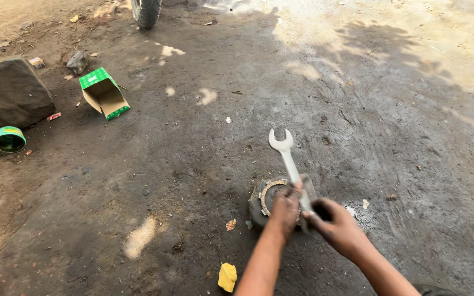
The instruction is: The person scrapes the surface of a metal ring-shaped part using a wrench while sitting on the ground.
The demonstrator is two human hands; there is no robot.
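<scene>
Gripping a spanner (287, 160) by its lower shank, right hand (340, 226) closed in a fist around it, open jaw end pointing up and away. Pressing down on a round, greasy part (263, 201) with the left hand (285, 207), fingers curled over its toothed ring; whether clamping the ring or merely resting on it, impossible to tell. Sitting directly on oily, dusty ground (193, 164), low in the middle of the view, this part, with no stand or vise beneath it.

Risks, as judged from this arrangement:
- Sliding or rotating of the part on the slick ground under any levering or striking load, being held only by one hand.
- Glancing of the spanner off the ring, striking the left knuckles, these lying just beside the shank.
- Slipping of the right fist along the shank, the metal probably being oily.
- Picking up of grit by the part's open face, lying on bare dirt.

Lying well apart at upper left: an open green box (104, 92), a green tin (9, 138) and a dark stone (9, 90). Lying near the left forearm: a yellow scrap (227, 277). Showing at the top edge: a tyre (146, 11).
</scene>
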